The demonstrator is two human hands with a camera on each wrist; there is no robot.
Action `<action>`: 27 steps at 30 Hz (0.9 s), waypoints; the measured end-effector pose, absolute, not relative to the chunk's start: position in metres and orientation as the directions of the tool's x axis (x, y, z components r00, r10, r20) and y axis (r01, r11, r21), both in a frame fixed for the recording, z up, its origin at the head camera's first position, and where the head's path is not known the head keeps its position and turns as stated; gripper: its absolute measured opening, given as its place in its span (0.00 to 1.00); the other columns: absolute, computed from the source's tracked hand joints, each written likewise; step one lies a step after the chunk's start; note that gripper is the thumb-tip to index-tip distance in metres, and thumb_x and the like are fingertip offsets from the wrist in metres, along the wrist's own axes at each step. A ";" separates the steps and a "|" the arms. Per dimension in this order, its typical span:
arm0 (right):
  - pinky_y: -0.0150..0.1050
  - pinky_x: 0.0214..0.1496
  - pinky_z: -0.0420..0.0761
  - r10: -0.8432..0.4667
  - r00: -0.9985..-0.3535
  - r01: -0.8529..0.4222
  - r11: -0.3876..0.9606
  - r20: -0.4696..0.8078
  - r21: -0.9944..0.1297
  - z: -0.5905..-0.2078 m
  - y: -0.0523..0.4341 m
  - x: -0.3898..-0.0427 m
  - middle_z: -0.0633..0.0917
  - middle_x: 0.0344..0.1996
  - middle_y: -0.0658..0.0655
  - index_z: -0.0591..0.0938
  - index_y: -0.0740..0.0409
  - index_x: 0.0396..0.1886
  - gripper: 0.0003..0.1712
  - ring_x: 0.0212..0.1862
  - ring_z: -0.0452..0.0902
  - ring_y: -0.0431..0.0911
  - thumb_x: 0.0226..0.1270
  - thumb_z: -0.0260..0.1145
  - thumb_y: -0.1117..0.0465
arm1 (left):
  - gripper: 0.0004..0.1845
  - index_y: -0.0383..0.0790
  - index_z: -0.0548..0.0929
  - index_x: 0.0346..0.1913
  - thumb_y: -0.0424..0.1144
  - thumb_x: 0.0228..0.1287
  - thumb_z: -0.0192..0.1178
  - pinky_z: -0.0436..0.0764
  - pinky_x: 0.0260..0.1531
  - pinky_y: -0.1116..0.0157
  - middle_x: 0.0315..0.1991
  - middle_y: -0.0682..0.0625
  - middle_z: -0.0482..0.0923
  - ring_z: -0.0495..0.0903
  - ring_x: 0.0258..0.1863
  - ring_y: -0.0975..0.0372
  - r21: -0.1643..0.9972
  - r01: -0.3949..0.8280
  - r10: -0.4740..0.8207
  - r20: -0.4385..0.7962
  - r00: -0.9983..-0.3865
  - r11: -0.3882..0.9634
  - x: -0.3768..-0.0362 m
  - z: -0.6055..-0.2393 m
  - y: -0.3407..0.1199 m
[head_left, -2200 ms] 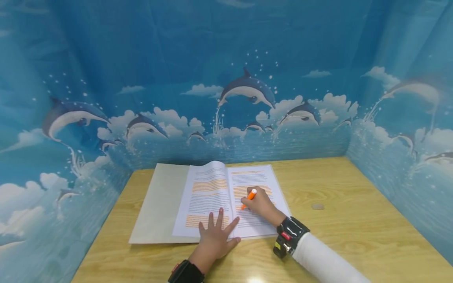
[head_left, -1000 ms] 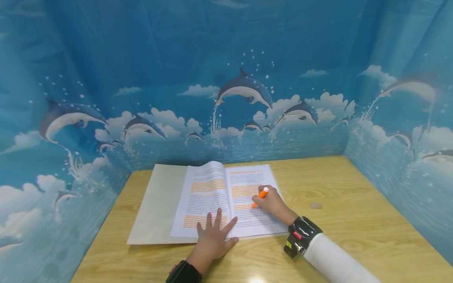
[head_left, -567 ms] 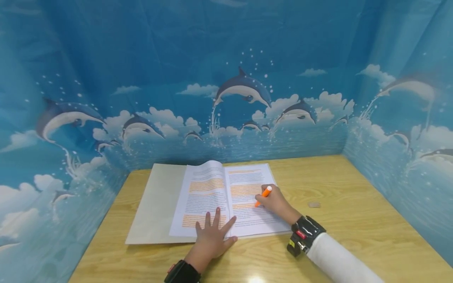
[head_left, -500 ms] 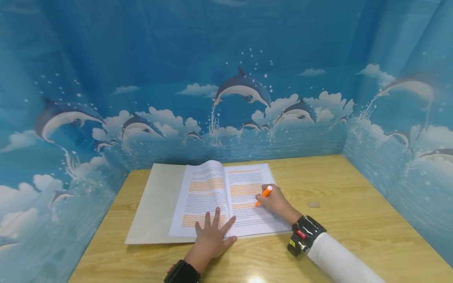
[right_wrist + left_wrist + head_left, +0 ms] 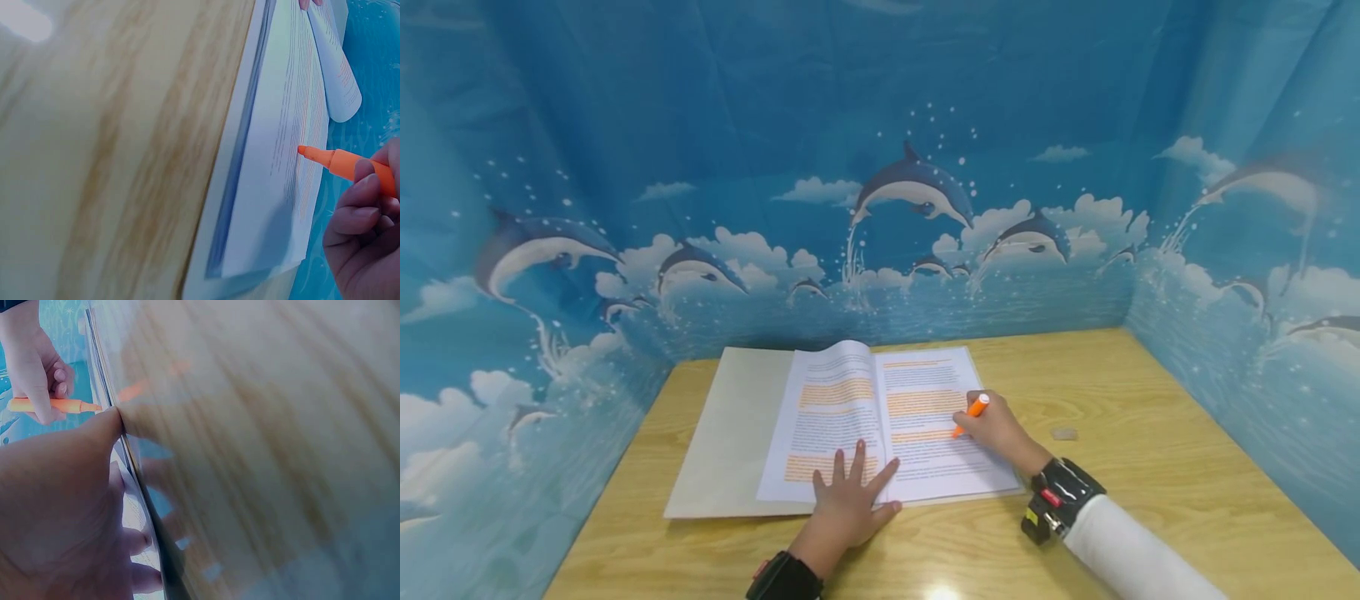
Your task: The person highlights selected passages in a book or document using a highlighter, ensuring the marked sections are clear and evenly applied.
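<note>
An open booklet (image 5: 925, 475) of printed pages lies on the table, several lines on both pages marked in orange. My right hand (image 5: 997, 429) pinches an orange highlighter (image 5: 976, 408), its tip at a text line halfway down the right page. In the right wrist view, the highlighter (image 5: 362, 170) sits between thumb and curled fingers, its orange nib meeting the print. With fingers spread, my left hand (image 5: 847, 504) rests flat across the lower left page near the fold, its thumb by the booklet's front edge. The left wrist view shows this hand (image 5: 62, 494) close up at that edge.
The pale cover (image 5: 730, 442) lies folded out to the left under the pages. A small flat greyish piece (image 5: 1064, 434) lies on the wooden table (image 5: 1120, 392) right of the booklet. A blue dolphin-print curtain (image 5: 775, 167) surrounds the table's back and sides.
My right hand has slid the highlighter rightward along a line of the right page, and the orange streak behind it has grown longer. The left hand stays in place.
</note>
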State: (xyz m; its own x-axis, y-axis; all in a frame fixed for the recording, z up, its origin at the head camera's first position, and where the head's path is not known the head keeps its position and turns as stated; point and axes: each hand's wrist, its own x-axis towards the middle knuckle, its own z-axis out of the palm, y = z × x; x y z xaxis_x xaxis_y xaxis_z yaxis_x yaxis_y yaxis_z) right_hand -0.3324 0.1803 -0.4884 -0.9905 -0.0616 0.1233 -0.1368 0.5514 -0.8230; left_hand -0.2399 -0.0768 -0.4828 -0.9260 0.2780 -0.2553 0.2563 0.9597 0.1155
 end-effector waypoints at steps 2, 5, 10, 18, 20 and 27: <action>0.29 0.20 0.59 -0.061 -0.990 -0.142 0.548 0.130 -0.824 -0.488 0.183 -0.332 0.63 0.13 0.47 0.62 0.53 0.16 0.23 0.17 0.60 0.40 0.57 0.66 0.71 | 0.34 0.70 0.61 0.78 0.70 0.71 0.46 0.55 0.66 0.27 0.81 0.40 0.48 0.49 0.77 0.35 0.118 0.258 0.280 -0.256 -0.925 0.959 -0.239 -0.483 -0.077; 0.29 0.20 0.59 -0.059 -0.991 -0.134 0.542 0.122 -0.829 -0.489 0.187 -0.332 0.62 0.13 0.47 0.62 0.53 0.16 0.22 0.17 0.59 0.40 0.57 0.66 0.72 | 0.34 0.70 0.60 0.78 0.70 0.71 0.46 0.55 0.66 0.27 0.82 0.40 0.48 0.49 0.77 0.35 0.120 0.261 0.284 -0.257 -0.924 0.958 -0.239 -0.484 -0.077; 0.29 0.20 0.59 -0.059 -0.991 -0.132 0.538 0.120 -0.832 -0.490 0.195 -0.333 0.61 0.13 0.47 0.62 0.53 0.16 0.23 0.18 0.59 0.39 0.57 0.66 0.71 | 0.34 0.70 0.60 0.78 0.69 0.72 0.46 0.56 0.66 0.27 0.82 0.40 0.48 0.49 0.77 0.35 0.118 0.269 0.291 -0.253 -0.923 0.956 -0.240 -0.485 -0.078; 0.29 0.19 0.59 -0.044 -0.992 -0.121 0.531 0.115 -0.839 -0.492 0.204 -0.333 0.64 0.14 0.48 0.64 0.54 0.16 0.20 0.18 0.60 0.39 0.57 0.66 0.70 | 0.34 0.70 0.60 0.78 0.70 0.71 0.46 0.55 0.66 0.26 0.82 0.40 0.47 0.49 0.77 0.34 0.125 0.271 0.294 -0.246 -0.924 0.954 -0.240 -0.485 -0.079; 0.29 0.19 0.59 -0.039 -0.993 -0.115 0.529 0.111 -0.841 -0.492 0.205 -0.332 0.65 0.14 0.48 0.65 0.55 0.16 0.19 0.17 0.60 0.39 0.57 0.65 0.70 | 0.34 0.70 0.61 0.78 0.70 0.71 0.46 0.55 0.65 0.26 0.81 0.40 0.48 0.50 0.77 0.34 0.125 0.272 0.295 -0.240 -0.925 0.954 -0.241 -0.485 -0.079; 0.29 0.19 0.58 -0.024 -0.992 -0.113 0.559 0.121 -0.822 -0.490 0.210 -0.330 0.61 0.14 0.47 0.63 0.54 0.16 0.22 0.17 0.59 0.39 0.58 0.66 0.72 | 0.34 0.70 0.61 0.77 0.69 0.71 0.47 0.56 0.65 0.25 0.81 0.39 0.49 0.51 0.76 0.33 0.114 0.279 0.298 -0.224 -0.928 0.954 -0.239 -0.485 -0.078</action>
